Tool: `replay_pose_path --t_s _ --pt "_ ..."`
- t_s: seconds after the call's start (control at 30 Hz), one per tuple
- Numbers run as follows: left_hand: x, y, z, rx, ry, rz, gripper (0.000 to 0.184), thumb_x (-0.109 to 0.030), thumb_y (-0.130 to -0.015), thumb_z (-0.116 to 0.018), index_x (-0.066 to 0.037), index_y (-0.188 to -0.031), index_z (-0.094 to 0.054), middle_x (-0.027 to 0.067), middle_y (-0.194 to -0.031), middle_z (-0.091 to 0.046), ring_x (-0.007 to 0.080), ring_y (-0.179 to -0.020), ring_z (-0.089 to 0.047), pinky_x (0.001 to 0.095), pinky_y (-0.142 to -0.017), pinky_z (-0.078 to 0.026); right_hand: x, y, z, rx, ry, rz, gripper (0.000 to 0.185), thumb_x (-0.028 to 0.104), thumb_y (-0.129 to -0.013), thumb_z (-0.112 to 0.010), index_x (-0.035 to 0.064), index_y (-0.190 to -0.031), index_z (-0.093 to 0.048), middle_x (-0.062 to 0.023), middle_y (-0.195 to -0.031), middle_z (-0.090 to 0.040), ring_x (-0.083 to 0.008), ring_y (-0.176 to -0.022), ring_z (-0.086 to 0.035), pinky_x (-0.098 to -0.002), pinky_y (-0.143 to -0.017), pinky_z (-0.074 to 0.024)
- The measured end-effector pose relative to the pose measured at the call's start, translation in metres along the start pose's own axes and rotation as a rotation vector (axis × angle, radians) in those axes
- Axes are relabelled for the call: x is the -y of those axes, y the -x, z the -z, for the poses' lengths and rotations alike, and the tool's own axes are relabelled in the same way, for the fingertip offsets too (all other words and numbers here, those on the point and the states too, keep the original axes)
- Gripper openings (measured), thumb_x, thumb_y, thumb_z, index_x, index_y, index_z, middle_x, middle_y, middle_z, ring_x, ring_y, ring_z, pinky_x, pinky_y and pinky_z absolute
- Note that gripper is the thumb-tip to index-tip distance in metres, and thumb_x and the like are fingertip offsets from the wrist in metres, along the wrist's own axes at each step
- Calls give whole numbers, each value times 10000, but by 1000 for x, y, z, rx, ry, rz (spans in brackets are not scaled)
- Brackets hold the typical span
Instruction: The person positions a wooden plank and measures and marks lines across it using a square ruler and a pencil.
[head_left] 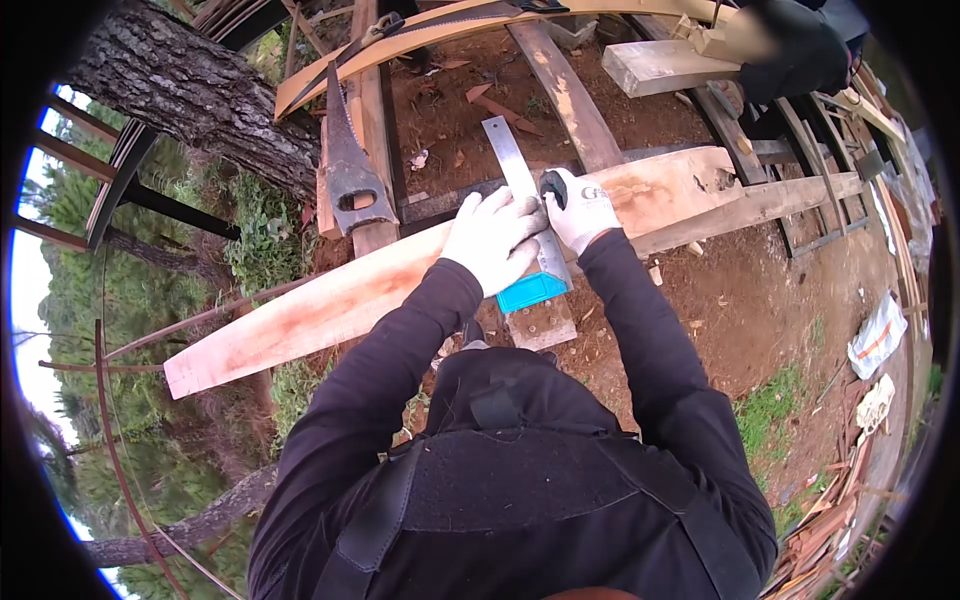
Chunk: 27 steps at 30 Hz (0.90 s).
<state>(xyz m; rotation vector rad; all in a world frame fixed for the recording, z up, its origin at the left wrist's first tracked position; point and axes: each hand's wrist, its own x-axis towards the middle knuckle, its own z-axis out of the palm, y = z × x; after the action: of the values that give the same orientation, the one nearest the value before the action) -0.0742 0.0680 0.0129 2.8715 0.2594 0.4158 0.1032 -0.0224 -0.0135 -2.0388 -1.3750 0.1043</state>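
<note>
A try square with a metal blade (507,150) and a bright blue handle (532,291) lies across a long pale wooden plank (330,300). My left hand (493,238), in a white glove, presses on the plank and grips the square, its fingers over the blade. Just right of the blade, my gloved right hand (582,208) rests with its fingers curled in. Whatever it holds is hidden or too small to name. Left of the hands, a handsaw (350,170) leans on the timber frame, handle toward me.
Under the plank runs a weathered beam (760,212). A thick squared timber (665,68) lies at the upper right beside a person in dark clothing (800,50). A tree trunk (190,85) stands at the left. A white bag (878,335) lies on the ground at right.
</note>
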Motion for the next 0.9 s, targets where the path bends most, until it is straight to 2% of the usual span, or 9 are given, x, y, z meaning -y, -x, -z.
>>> replay_pose_path --t_s 0.07,0.13,0.27,0.37,0.47,0.53,0.57,0.63,0.9 --pt "-2 -1 2 -102 -38 -18 365 -253 -852 -631 -132 -1192 -689 91 -1291 -632 328 -1255 -522 510 -967 -406 -8 19 -3 -96 -21 127 202 189 -918 -639 80 -1085 -667 -183 -960 -721 -385 -895 -692 -483 -801 -553" --pt "-2 -2 8 -43 1 -18 363 -241 -845 -631 -134 -1187 -691 86 -1255 -643 333 -1234 -533 516 -965 -406 2 35 13 18 -13 35 196 173 -902 -655 77 -1072 -668 -168 -925 -723 -387 -846 -693 -488 -782 -551" --pt "-3 4 7 -73 9 2 352 -257 -897 -633 -150 -1228 -690 101 -1333 -641 380 -1299 -520 566 -1070 -366 13 76 39 126 49 22 136 207 -928 -613 85 -988 -621 -187 -865 -694 -386 -815 -686 -497 -725 -533" --pt "-3 5 6 -50 19 15 343 -272 -919 -633 -152 -1236 -687 103 -1377 -629 386 -1339 -502 583 -1113 -337 13 107 60 556 235 -94 185 234 -902 -630 80 -1001 -659 -189 -894 -718 -396 -865 -693 -500 -771 -537" --pt "-5 6 7 -52 14 18 342 -267 -918 -635 -153 -1236 -688 105 -1379 -627 383 -1345 -497 578 -1116 -335 -26 148 33 468 -88 -181 249 157 -946 -561 105 -1122 -729 -165 -943 -748 -334 -865 -726 -441 -766 -564" --pt "-3 7 5 -52 26 10 341 -268 -921 -629 -155 -1237 -691 105 -1380 -627 384 -1347 -495 574 -1118 -332 -35 161 22 484 -731 -643 264 169 -1002 -564 40 -1188 -699 -157 -939 -752 -285 -865 -741 -398 -758 -582" --pt "-7 7 10 -37 8 20 344 -273 -921 -624 -152 -1236 -694 104 -1374 -631 385 -1344 -497 569 -1110 -338 -37 168 15 480 -730 -642 264 169 -1002 -564 40 -1188 -699 -157 -939 -752 -285 -865 -741 -398 -758 -582" --pt "-5 8 6 -56 5 9 346 -275 -920 -624 -151 -1236 -694 102 -1370 -634 385 -1343 -498 568 -1106 -340 -39 173 -2 356 -1341 -584 335 245 -1035 -586 -22 -1228 -646 -164 -944 -742 -264 -852 -739 -377 -768 -594" --pt "-4 8 5 -99 -17 -39 344 -278 -907 -632 -133 -1212 -698 109 -1337 -648 383 -1298 -532 544 -1069 -368 7 140 -38 460 -1507 -886 400 394 -1038 -587 7 -1135 -620 -190 -919 -729 -280 -788 -731 -409 -746 -601"
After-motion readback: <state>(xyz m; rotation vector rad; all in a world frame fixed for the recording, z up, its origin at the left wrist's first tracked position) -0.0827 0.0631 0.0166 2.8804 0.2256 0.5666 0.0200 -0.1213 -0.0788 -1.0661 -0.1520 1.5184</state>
